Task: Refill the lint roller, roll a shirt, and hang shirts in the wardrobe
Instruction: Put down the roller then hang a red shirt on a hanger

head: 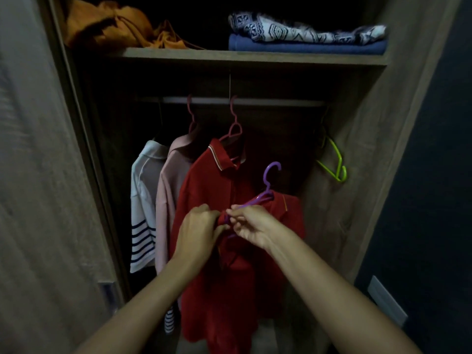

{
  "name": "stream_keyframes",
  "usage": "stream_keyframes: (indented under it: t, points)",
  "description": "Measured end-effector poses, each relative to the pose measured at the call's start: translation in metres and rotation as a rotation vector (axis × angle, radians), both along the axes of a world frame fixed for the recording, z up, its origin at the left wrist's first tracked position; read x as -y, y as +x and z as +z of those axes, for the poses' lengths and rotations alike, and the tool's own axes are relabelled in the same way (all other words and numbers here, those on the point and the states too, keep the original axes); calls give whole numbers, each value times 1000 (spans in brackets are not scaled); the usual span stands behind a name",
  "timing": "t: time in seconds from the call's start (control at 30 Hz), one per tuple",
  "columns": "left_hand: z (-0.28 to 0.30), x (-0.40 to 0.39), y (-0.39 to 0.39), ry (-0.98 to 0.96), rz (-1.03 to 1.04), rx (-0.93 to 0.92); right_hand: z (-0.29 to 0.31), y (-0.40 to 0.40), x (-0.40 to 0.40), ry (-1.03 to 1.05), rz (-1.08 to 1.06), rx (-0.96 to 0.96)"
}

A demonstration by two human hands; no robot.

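Wardrobe door (38, 175): far left, slid aside, and I'm looking straight into the open wardrobe.
Striped shirt (143, 208): white with navy bands, hanging leftmost on the rail (242, 101).
Pink shirt (168, 200): just beside it on a pink hanger.
Hung red shirt (204, 190): third along, on its own pink hanger (233, 123), collar up. That one's done, I'd say.
Left hand (198, 232): fingers pinched together on red cloth in front of the hung shirt.
Red shirt in hand (281, 221): held low and off the rail, touching both hands.
Right hand (251, 226): fingers closed on the near arm of the purple hanger (265, 192), hook pointing up and free.
Green hanger (334, 159): spare, at the rail's right end.
Step in hand: I reckon I'm seating this shirt on the purple hanger.
Next move: settle the shoulders, then lift the hook to the bare stretch of rail right of the hung red shirt.
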State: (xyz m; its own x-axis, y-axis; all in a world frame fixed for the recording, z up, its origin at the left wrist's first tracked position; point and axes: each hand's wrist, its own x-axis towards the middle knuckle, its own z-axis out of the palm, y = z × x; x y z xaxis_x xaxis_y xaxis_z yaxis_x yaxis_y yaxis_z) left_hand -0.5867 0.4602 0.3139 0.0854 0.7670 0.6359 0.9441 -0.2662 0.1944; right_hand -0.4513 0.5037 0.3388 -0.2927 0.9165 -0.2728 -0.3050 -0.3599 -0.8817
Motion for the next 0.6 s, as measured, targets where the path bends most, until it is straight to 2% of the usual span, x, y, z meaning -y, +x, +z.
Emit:
stream_keyframes:
  t: [0.07, 0.13, 0.2, 0.3, 0.4, 0.53, 0.6]
  points:
    - [3, 2, -4, -68, -119, 28, 1, 11, -2, -6, 20, 96]
    - [10, 7, -11, -242, -246, 115, 6, 25, -7, -18, 14, 150]
    - [8, 9, -14, -336, -277, 143, 13, 33, -13, -13, -16, 174]
    - [-5, 5, -8, -194, -206, 188, 16, 28, -13, 29, -29, 208]
    - [-6, 0, 6, -65, -101, 145, 7, 15, -5, 75, 4, 264]
    - [2, 2, 12, -58, -89, 107, 18, 25, -13, 67, 10, 308]
    - [2, 4, 11, -67, -85, 121, 27, 35, -20, 88, -78, 305]
